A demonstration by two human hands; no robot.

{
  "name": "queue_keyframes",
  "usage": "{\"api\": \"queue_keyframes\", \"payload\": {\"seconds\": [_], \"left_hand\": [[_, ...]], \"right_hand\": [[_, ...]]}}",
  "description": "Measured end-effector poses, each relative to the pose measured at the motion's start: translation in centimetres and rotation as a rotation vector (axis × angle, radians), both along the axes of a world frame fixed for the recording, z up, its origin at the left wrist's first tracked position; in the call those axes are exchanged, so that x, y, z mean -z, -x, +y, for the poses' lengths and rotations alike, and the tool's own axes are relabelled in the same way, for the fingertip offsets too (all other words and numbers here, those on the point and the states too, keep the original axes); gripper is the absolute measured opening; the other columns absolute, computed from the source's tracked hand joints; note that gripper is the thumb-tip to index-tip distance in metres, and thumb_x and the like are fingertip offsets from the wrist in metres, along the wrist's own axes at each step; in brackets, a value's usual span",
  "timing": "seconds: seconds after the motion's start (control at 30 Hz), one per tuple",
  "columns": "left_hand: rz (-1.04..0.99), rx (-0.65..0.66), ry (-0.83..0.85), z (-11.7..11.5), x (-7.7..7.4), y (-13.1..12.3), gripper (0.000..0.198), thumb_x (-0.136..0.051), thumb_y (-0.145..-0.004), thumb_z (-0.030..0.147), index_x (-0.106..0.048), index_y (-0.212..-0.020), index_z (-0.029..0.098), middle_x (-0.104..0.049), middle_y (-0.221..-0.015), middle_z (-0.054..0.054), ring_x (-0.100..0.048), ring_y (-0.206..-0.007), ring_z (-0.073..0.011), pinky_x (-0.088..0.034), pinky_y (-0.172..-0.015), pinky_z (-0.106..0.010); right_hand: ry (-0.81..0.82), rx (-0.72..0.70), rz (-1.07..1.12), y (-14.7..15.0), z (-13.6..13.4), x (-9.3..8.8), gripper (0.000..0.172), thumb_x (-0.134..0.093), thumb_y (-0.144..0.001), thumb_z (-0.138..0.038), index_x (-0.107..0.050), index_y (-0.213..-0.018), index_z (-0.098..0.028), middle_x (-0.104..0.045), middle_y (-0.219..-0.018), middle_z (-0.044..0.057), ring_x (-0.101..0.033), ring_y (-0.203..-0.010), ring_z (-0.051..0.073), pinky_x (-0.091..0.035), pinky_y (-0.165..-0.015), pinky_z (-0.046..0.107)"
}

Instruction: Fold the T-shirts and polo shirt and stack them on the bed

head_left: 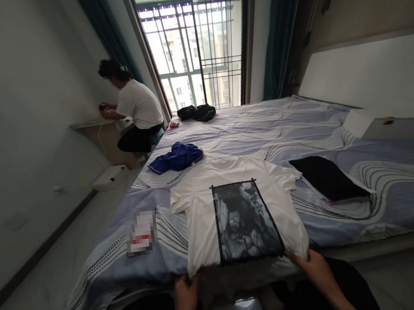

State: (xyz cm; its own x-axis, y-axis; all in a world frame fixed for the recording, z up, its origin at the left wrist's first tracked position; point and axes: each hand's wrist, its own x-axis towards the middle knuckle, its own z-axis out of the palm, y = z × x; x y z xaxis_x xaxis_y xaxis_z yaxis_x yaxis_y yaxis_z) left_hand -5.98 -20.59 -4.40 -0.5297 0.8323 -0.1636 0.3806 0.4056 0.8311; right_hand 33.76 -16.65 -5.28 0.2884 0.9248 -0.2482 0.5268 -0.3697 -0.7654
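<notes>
A white T-shirt (203,224) with a dark printed panel lies spread on the bed, its neck facing away from me. My left hand (186,295) is closed on the shirt's lower left corner at the bed's front edge. Across from it, my right hand (313,267) pinches the lower right part of the hem. Between my hands the hem hangs slightly over the edge. To the right lies a folded stack of clothes (327,177) with a black piece on top. Beyond the left sleeve sits a crumpled blue garment (179,156).
A blurred white and red item (141,233) lies left of the shirt on the patterned bedsheet (249,135). Dark bundled items (197,112) rest at the far edge. Another person (137,103) sits at a small desk (91,124) by the window. A white box (110,177) stands on the floor.
</notes>
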Motion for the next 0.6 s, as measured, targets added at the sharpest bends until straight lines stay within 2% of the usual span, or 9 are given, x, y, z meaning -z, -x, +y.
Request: {"api": "queue_keyframes", "payload": {"seconds": [0.13,0.23,0.3,0.37,0.43,0.47,0.53,0.6], "left_hand": [[-0.241,0.150,-0.083,-2.6,-2.7,-0.3,0.051,-0.064,-0.072,0.066,-0.071,-0.087,0.018,-0.076,-0.090,-0.010,-0.069,-0.096,-0.0329,-0.054,-0.088,-0.038],[-0.316,0.097,-0.093,-4.0,-4.8,-0.2,0.051,-0.064,-0.074,0.067,-0.069,-0.088,0.018,-0.074,-0.083,-0.005,-0.068,-0.088,-0.0273,-0.054,-0.079,-0.032],[-0.369,0.031,-0.070,-4.1,-6.6,0.2,0.054,-0.064,-0.073,0.070,-0.066,-0.087,0.018,-0.070,-0.075,-0.003,-0.065,-0.074,-0.0226,-0.053,-0.066,-0.029],[-0.424,-0.007,-0.039,-3.5,-8.6,0.8,0.058,-0.065,-0.071,0.073,-0.065,-0.090,0.018,-0.068,-0.072,-0.002,-0.064,-0.068,-0.0208,-0.051,-0.060,-0.028],[-0.481,0.001,0.015,-2.8,-10.8,1.2,0.061,-0.065,-0.070,0.072,-0.065,-0.099,0.018,-0.071,-0.077,-0.005,-0.066,-0.071,-0.0228,-0.054,-0.062,-0.031],[-0.515,0.020,0.054,-2.6,-11.7,1.3,0.062,-0.064,-0.071,0.071,-0.066,-0.105,0.018,-0.073,-0.081,-0.007,-0.068,-0.074,-0.0246,-0.056,-0.065,-0.034],[-0.590,0.087,0.151,-2.6,-12.8,1.3,0.064,-0.062,-0.074,0.069,-0.066,-0.112,0.018,-0.075,-0.090,-0.010,-0.071,-0.083,-0.0283,-0.059,-0.072,-0.040],[-0.625,0.182,0.265,-3.5,-12.4,1.5,0.065,-0.066,-0.071,0.068,-0.070,-0.110,0.017,-0.076,-0.095,-0.014,-0.072,-0.091,-0.0321,-0.059,-0.080,-0.044]], "right_hand": [[0.023,-0.071,0.003,-1.3,-2.7,-0.8,0.055,-0.061,-0.069,-0.066,-0.073,-0.092,-0.018,-0.078,-0.093,0.012,-0.072,-0.093,0.035,-0.054,-0.081,0.037],[0.074,-0.164,0.052,-3.2,-4.2,-2.5,0.056,-0.071,-0.063,-0.060,-0.074,-0.100,-0.018,-0.078,-0.100,0.010,-0.071,-0.098,0.036,-0.054,-0.088,0.038],[0.108,-0.218,0.113,-4.5,-4.6,-4.6,0.058,-0.077,-0.058,-0.055,-0.075,-0.102,-0.018,-0.078,-0.101,0.009,-0.071,-0.099,0.036,-0.055,-0.088,0.038],[0.110,-0.193,0.182,-5.7,-4.8,-7.3,0.065,-0.078,-0.057,-0.055,-0.074,-0.110,-0.017,-0.079,-0.092,0.008,-0.073,-0.091,0.035,-0.057,-0.083,0.038],[0.086,-0.110,0.264,-6.5,-5.0,-9.9,0.082,-0.075,-0.064,-0.061,-0.064,-0.132,-0.016,-0.078,-0.079,0.008,-0.073,-0.078,0.033,-0.059,-0.075,0.040],[0.074,-0.075,0.305,-6.8,-5.1,-11.0,0.092,-0.071,-0.068,-0.063,-0.053,-0.144,-0.016,-0.077,-0.078,0.008,-0.073,-0.073,0.032,-0.059,-0.071,0.041],[0.044,-0.067,0.367,-7.2,-5.7,-12.1,0.101,-0.067,-0.073,-0.066,-0.034,-0.156,-0.018,-0.078,-0.093,0.012,-0.074,-0.079,0.032,-0.060,-0.074,0.042],[0.014,-0.157,0.375,-7.6,-6.7,-11.8,0.103,-0.074,-0.068,-0.061,-0.036,-0.156,-0.024,-0.071,-0.124,0.014,-0.071,-0.105,0.035,-0.058,-0.089,0.043]]}}
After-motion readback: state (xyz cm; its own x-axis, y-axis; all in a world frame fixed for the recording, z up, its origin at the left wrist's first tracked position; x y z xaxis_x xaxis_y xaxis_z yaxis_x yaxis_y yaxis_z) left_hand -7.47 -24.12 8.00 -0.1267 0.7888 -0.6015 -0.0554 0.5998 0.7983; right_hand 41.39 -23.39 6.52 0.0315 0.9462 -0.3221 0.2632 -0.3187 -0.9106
